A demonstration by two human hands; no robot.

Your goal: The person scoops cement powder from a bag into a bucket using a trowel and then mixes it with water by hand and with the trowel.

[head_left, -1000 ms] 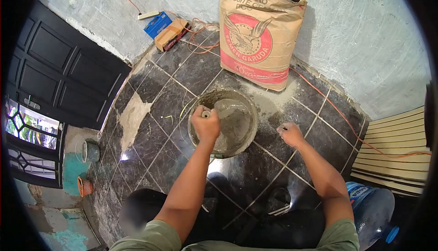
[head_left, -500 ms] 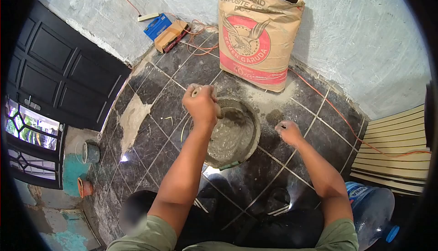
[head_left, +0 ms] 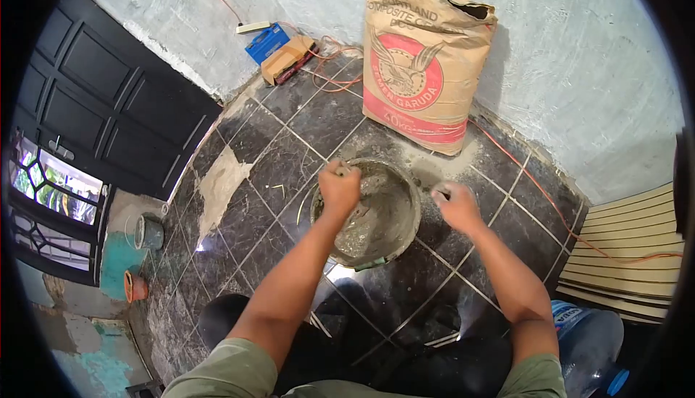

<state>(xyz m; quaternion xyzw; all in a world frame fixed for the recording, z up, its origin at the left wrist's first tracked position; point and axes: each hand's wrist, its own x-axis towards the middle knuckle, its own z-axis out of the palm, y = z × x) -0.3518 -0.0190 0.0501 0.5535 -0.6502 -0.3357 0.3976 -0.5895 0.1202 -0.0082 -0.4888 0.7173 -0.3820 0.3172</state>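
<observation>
Dark marbled floor tiles (head_left: 289,137) with pale grout lines fill the view from above, meeting a rough grey plastered wall (head_left: 579,51) at the top. To the left stands a black panelled door (head_left: 108,108).

A large paper cement sack (head_left: 423,61), torn open at its top corner, leans upright against the wall, likely so its contents stay within easy reach of the mixing spot just in front of it. An orange cable (head_left: 536,181) runs along the foot of the wall. At the lower right edge lies a blue-tinted water jug (head_left: 590,347), and pale slatted boards (head_left: 637,246) sit at the right.

Just below the sack, a round bucket (head_left: 409,235) sits on the floor between the person's arms, holding wet grey mortar (head_left: 376,213).

The left hand (head_left: 340,189) is over the near left side of the bucket, fingers wrapped tight around the upright handle of a mixing tool (head_left: 346,171), whose lower end goes down into the mortar. The right hand (head_left: 455,206) rests on the tile just beside the bucket's right rim, fingers curled in a loose fist with nothing visibly held, seemingly bracing the body.

Far off by the wall lie a blue box (head_left: 266,42) and a white power strip (head_left: 255,27).
</observation>
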